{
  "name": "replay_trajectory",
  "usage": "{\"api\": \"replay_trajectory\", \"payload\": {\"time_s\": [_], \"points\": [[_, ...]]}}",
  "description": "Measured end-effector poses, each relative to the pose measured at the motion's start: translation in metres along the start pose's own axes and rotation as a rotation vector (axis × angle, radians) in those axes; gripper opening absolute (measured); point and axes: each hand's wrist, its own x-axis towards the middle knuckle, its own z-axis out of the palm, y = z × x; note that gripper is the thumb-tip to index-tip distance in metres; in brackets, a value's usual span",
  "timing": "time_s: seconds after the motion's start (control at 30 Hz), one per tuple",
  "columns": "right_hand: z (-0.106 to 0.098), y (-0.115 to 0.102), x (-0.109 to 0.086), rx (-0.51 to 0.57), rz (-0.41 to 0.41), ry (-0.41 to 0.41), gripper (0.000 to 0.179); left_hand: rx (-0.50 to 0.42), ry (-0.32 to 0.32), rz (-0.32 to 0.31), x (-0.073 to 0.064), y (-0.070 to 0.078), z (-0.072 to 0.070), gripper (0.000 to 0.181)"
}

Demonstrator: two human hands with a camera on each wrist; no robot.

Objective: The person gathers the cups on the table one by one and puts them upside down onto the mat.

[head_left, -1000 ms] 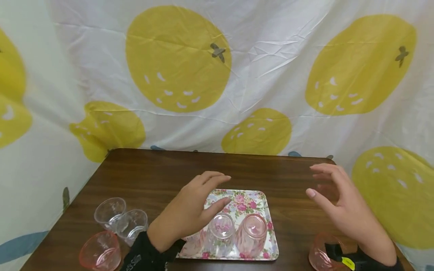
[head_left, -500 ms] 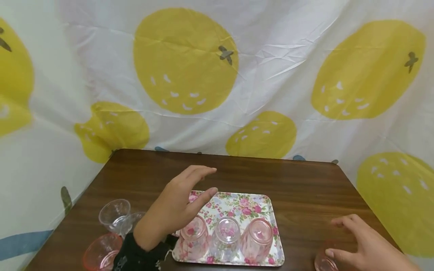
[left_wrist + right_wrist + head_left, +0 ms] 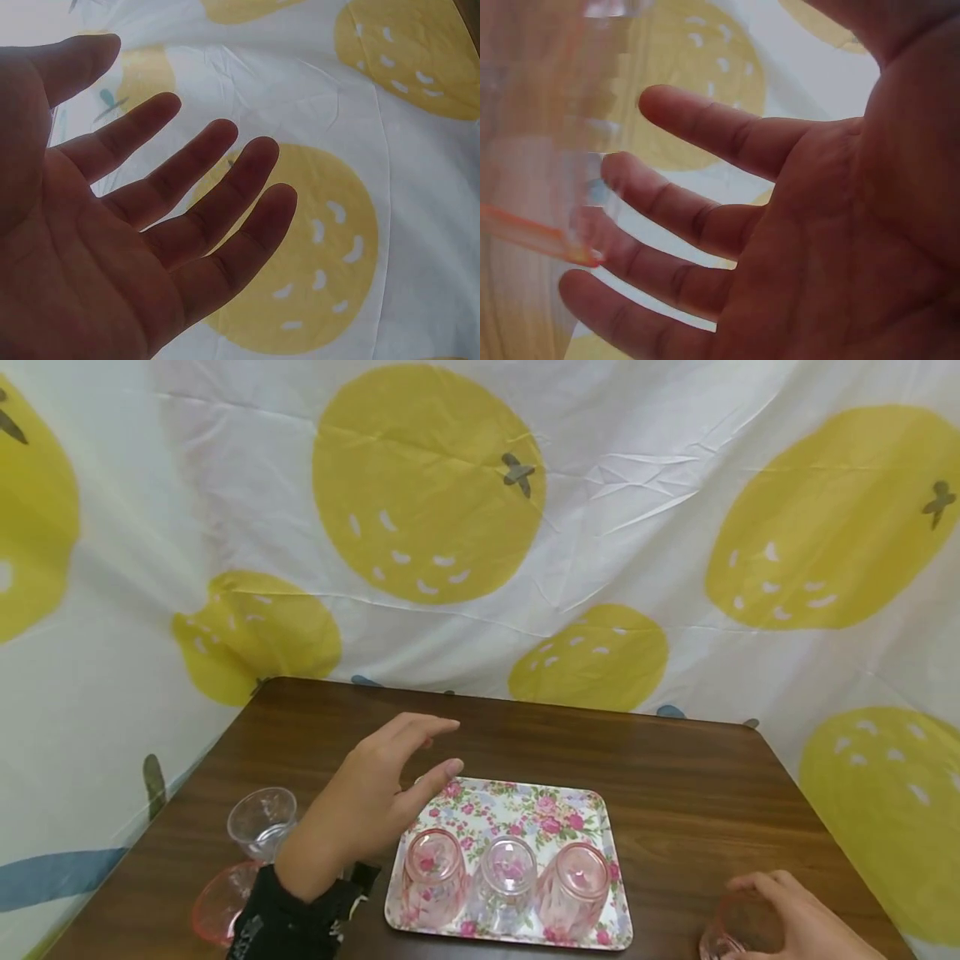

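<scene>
While a white cloth backdrop printed with big yellow lemons fills the rear, a dark brown, wood-grained table stretches before it. On the table lies a rectangular, smooth-surfaced tray with pink roses and green leaves on white. The bare left hand, emerging from a black cloth sleeve, hovers near the tray's far left corner, its fingers spread and holding nothing. The bare right hand, well to the right of the tray, has its fingers spread wide beside a transparent pink, round tumbler; whether they touch it, I cannot tell. That tumbler stands on the table near its front edge. Along the tray's near side stand three transparent, round glasses in a row: a pink left one, a colourless middle one and a pink right one. Left of the left hand are a colourless, transparent round cup and a transparent cup with a pink rim, partly hidden by the sleeve.
</scene>
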Motion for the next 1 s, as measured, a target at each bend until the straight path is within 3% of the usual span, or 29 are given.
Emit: {"api": "replay_trajectory", "payload": {"time_s": [0.23,0.5,0.6,0.73,0.87,1.0], "points": [[0.006,0.011,0.000,0.025,-0.007,-0.018,0.051,0.001,-0.025,-0.030,0.000,-0.002,-0.002,0.043],[0.003,0.008,0.002,0.043,0.020,-0.058,0.051,0.008,-0.044,-0.056,0.000,-0.004,-0.003,0.045],[-0.001,0.004,0.003,0.036,0.009,-0.039,0.051,0.005,-0.043,-0.058,0.000,-0.004,-0.003,0.044],[-0.014,-0.010,0.003,-0.014,0.077,0.038,0.056,0.002,-0.040,-0.058,0.000,-0.004,-0.004,0.044],[-0.029,-0.031,0.000,-0.069,0.131,0.186,0.065,0.001,-0.036,-0.056,0.000,-0.004,-0.004,0.044],[-0.037,-0.050,0.002,-0.063,-0.018,0.446,0.068,-0.002,-0.032,-0.058,0.001,-0.004,-0.003,0.044]]}}
